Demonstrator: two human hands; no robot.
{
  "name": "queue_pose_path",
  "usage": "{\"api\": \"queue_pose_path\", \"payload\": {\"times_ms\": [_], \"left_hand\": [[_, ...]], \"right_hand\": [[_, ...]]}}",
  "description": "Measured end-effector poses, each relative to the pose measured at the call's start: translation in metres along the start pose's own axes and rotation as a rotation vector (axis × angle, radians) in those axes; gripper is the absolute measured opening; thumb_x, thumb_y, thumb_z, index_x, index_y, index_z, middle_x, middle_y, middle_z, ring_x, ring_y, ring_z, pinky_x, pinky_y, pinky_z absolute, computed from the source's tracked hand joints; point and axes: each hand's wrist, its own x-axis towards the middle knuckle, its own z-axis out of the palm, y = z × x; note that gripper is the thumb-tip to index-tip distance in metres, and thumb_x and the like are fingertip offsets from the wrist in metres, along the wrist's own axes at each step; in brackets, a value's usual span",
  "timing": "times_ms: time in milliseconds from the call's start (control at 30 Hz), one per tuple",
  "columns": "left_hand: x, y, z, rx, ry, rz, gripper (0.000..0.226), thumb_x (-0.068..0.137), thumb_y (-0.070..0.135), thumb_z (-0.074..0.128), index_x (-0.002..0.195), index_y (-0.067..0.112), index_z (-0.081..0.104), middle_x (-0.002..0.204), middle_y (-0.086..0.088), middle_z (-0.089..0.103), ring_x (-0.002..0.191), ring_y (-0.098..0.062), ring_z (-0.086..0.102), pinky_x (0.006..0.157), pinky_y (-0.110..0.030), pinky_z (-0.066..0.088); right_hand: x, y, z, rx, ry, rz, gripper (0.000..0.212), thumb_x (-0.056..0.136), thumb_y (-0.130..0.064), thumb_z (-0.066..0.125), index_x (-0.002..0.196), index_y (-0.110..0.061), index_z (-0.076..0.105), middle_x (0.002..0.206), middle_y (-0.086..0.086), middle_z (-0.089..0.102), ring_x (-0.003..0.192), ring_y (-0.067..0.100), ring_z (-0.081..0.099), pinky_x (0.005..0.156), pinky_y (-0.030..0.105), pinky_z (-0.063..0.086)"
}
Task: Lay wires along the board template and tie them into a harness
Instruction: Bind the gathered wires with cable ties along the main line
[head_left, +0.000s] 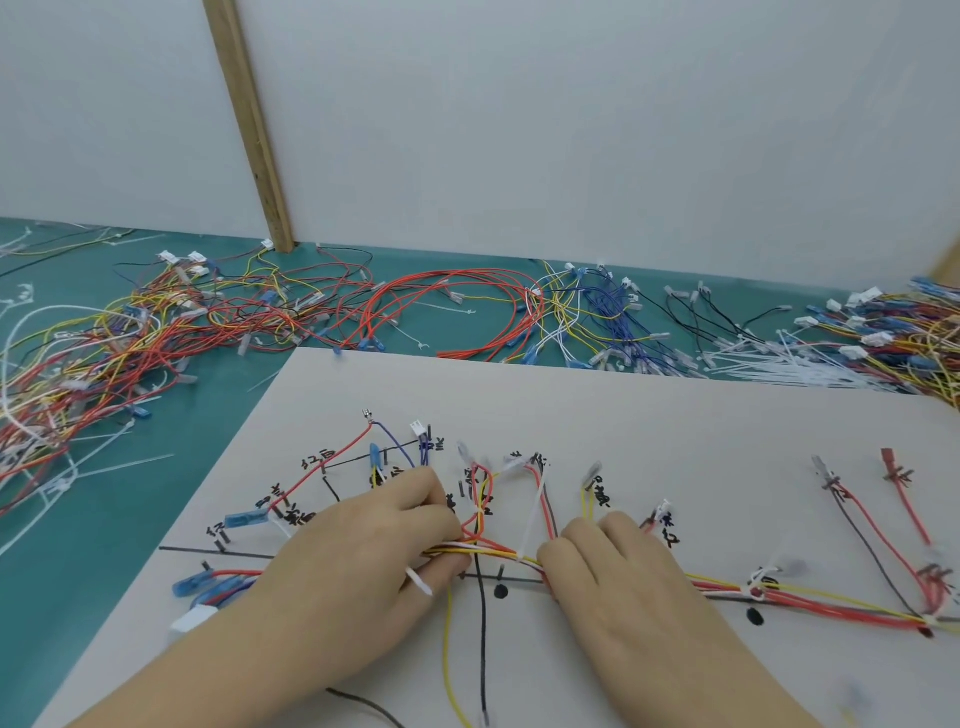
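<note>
From the head camera, our left hand (363, 551) pinches the wire bundle (493, 551) with a white cable tie (420, 582), mid-board (623, 415) near the desk's (104, 519) front edge; our right hand (613, 571) presses the bundle flat. We should cinch snugly at the marked dot. Fingertips hide the tie's head; the right grip is unclear.

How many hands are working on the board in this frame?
2. The left hand pinches the wire bundle near the board's middle; the right hand holds the same bundle just to its right. None seem hidden.
</note>
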Motion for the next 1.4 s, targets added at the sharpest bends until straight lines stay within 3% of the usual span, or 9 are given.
{"api": "queue_pose_path", "payload": {"times_ms": [267, 400, 533, 700, 800, 967, 1100, 1233, 1400], "left_hand": [[0.002, 0.005, -0.001, -0.032, 0.01, -0.013, 0.053, 0.075, 0.054, 0.024, 0.082, 0.022, 0.066, 0.081, 0.016, 0.047, 0.07, -0.002, 0.039, 0.056, -0.026, 0.044], [0.005, 0.013, -0.002, -0.017, 0.036, 0.027, 0.04, 0.079, 0.047, 0.033, 0.074, 0.02, 0.062, 0.077, 0.014, 0.047, 0.066, -0.008, 0.043, 0.051, -0.021, 0.039], [0.008, 0.009, -0.001, -0.014, 0.065, -0.039, 0.054, 0.074, 0.056, 0.021, 0.079, 0.021, 0.061, 0.079, 0.018, 0.042, 0.064, -0.009, 0.039, 0.057, -0.026, 0.041], [0.004, 0.003, -0.008, -0.064, 0.023, -0.014, 0.052, 0.075, 0.059, 0.026, 0.083, 0.026, 0.065, 0.082, 0.017, 0.05, 0.071, -0.007, 0.049, 0.063, -0.028, 0.045], [0.004, 0.0, -0.01, -0.073, -0.013, 0.01, 0.053, 0.076, 0.061, 0.025, 0.085, 0.028, 0.066, 0.081, 0.019, 0.049, 0.073, -0.005, 0.048, 0.064, -0.023, 0.04], [0.004, 0.001, -0.009, 0.032, -0.087, -0.008, 0.048, 0.078, 0.059, 0.024, 0.092, 0.031, 0.06, 0.082, 0.023, 0.04, 0.073, 0.002, 0.042, 0.07, -0.02, 0.039], [0.003, -0.003, -0.008, 0.111, -0.141, 0.016, 0.033, 0.09, 0.051, 0.03, 0.097, 0.032, 0.056, 0.083, 0.022, 0.039, 0.084, 0.003, 0.04, 0.075, -0.015, 0.036], [0.002, -0.003, -0.008, 0.136, -0.175, 0.028, 0.038, 0.087, 0.053, 0.024, 0.093, 0.031, 0.054, 0.082, 0.021, 0.039, 0.086, 0.004, 0.038, 0.076, -0.013, 0.033], [0.001, -0.003, -0.007, 0.145, -0.14, 0.055, 0.045, 0.081, 0.053, 0.025, 0.083, 0.029, 0.062, 0.076, 0.017, 0.05, 0.07, 0.002, 0.046, 0.063, -0.018, 0.043]], "right_hand": [[0.0, -0.001, -0.002, -0.003, 0.069, 0.029, 0.027, 0.063, -0.007, 0.034, 0.071, -0.018, 0.057, 0.065, -0.002, 0.055, 0.061, 0.02, 0.045, 0.047, 0.028, 0.041], [0.004, 0.005, -0.013, 0.094, 0.089, 0.176, 0.03, 0.058, 0.002, 0.067, 0.079, -0.018, 0.059, 0.075, -0.001, 0.056, 0.072, 0.019, 0.041, 0.044, 0.026, 0.039], [0.004, 0.008, -0.021, 0.221, -0.085, 0.176, 0.04, 0.053, -0.016, 0.088, 0.079, -0.026, 0.059, 0.077, -0.009, 0.056, 0.064, 0.014, 0.055, 0.039, 0.019, 0.041], [-0.007, 0.024, -0.024, 0.285, -0.225, 0.222, 0.064, 0.088, -0.016, 0.05, 0.122, -0.048, 0.006, 0.129, -0.027, 0.009, 0.112, 0.002, 0.032, 0.082, 0.021, 0.043], [-0.009, 0.031, -0.03, 0.173, -0.225, 0.237, 0.048, 0.084, -0.036, 0.06, 0.12, -0.041, 0.03, 0.116, -0.018, 0.038, 0.106, 0.008, 0.047, 0.077, 0.022, 0.045], [-0.017, 0.044, -0.034, 0.11, -0.452, 0.241, 0.009, 0.097, -0.043, 0.029, 0.103, -0.036, 0.033, 0.105, -0.015, 0.04, 0.11, 0.009, 0.041, 0.084, 0.024, 0.035], [-0.021, 0.064, -0.041, 0.033, -0.404, 0.096, 0.011, 0.087, -0.042, 0.054, 0.09, -0.036, 0.045, 0.087, -0.017, 0.046, 0.091, 0.008, 0.052, 0.078, 0.027, 0.038], [-0.036, 0.091, -0.041, 0.175, -0.556, 0.12, 0.018, 0.094, -0.039, 0.038, 0.079, -0.044, 0.028, 0.091, -0.023, 0.038, 0.093, -0.005, 0.034, 0.084, 0.016, 0.032], [-0.041, 0.113, -0.036, 0.398, -0.552, 0.054, 0.024, 0.082, -0.034, 0.046, 0.097, -0.049, 0.036, 0.089, -0.03, 0.046, 0.09, -0.014, 0.038, 0.081, 0.015, 0.034]]}}
